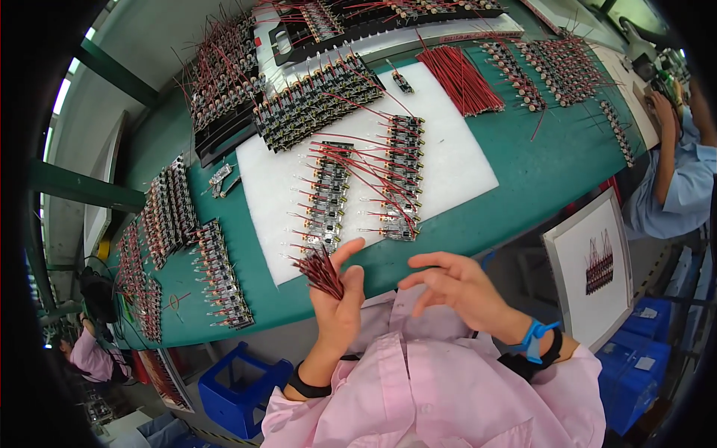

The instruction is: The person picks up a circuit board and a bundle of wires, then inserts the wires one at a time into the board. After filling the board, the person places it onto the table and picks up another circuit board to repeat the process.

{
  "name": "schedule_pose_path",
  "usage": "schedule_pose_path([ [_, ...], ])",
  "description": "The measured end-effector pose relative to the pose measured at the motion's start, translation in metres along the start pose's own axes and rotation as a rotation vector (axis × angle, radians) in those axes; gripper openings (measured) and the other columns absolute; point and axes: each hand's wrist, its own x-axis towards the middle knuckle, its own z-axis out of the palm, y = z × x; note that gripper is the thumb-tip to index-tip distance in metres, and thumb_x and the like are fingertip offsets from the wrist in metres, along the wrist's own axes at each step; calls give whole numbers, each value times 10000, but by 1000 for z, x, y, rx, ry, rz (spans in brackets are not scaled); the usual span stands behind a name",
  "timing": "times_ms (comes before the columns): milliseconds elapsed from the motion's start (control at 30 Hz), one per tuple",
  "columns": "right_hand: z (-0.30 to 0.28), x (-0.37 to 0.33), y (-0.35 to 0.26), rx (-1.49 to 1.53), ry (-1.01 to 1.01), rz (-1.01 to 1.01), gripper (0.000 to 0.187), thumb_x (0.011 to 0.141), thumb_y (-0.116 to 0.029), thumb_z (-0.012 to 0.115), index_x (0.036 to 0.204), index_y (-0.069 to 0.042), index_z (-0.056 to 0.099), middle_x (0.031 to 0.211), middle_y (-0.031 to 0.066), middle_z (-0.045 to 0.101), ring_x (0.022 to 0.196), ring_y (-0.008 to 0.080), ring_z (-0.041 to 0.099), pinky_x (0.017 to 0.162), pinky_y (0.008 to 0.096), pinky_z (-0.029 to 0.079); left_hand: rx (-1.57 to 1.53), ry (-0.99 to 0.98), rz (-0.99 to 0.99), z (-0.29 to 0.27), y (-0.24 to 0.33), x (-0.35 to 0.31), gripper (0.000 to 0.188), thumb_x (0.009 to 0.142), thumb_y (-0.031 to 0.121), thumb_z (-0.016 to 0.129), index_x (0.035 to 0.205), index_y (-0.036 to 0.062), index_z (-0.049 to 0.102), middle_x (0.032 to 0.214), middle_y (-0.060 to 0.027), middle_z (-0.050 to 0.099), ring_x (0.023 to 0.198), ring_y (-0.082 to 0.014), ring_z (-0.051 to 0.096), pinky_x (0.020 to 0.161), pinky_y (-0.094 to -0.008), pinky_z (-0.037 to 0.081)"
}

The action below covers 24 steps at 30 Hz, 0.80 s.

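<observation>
My left hand (337, 306) is closed round a bundle of short dark red and black wires (320, 273), their ends fanning out toward the boards. Just right of it, my right hand (455, 290) hovers with its fingers apart and nothing in them. Beyond both hands, two strips of small circuit boards lie on a white foam sheet (455, 175). The left strip (327, 198) and the right strip (402, 179) have red wires sticking out, some crossing from one to the other. A single small board (402, 81) lies farther back on the foam.
A dense block of boards (317, 101) sits at the foam's back edge. Loose red wires (459, 78) lie on the green table (523, 172). More board strips (224, 276) stand at left, others (560, 67) at far right. A blue stool (243, 388) is below. A co-worker (672, 164) sits at right.
</observation>
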Motion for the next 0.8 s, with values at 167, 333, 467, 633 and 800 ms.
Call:
schedule_pose_path([
  [167, 8, 13, 8, 336, -84, -47, 319, 815, -111, 419, 1102, 28, 397, 1039, 190, 486, 764, 248, 573, 741, 320, 442, -69, -27, -122, -2, 6, 1, 339, 813, 119, 411, 1110, -43, 393, 499, 61, 293, 381, -16, 248, 350, -180, 230],
  [333, 8, 19, 6, 392, -78, -46, 323, 815, -105, 421, 1100, 39, 375, 1066, 195, 466, 782, 273, 571, 725, 313, 445, -12, -71, -129, -4, 9, 2, 349, 814, 133, 413, 1112, -47, 388, 497, 58, 291, 387, -20, 265, 356, -179, 260],
  [467, 11, 21, 4, 400, -40, -46, 285, 817, -99, 414, 1073, 27, 420, 1006, 186, 506, 734, 255, 578, 710, 326, 457, -42, -89, -115, -7, 8, 1, 348, 812, 134, 416, 1105, -52, 389, 496, 55, 291, 392, -24, 274, 363, -181, 280],
  [633, 13, 24, 2, 380, 44, -72, 195, 819, -123, 426, 956, 14, 449, 897, 151, 539, 672, 236, 577, 655, 329, 468, -136, -142, -98, -12, 4, 0, 334, 810, 128, 420, 1089, -55, 393, 496, 55, 292, 390, -27, 273, 365, -184, 271],
  [800, 13, 25, -2, 315, 131, -160, 143, 809, -157, 461, 840, -20, 438, 796, 117, 540, 599, 207, 570, 538, 317, 479, -197, -199, -93, -16, 1, -1, 316, 810, 125, 428, 1069, -55, 401, 512, 46, 308, 395, -32, 277, 369, -189, 263],
])
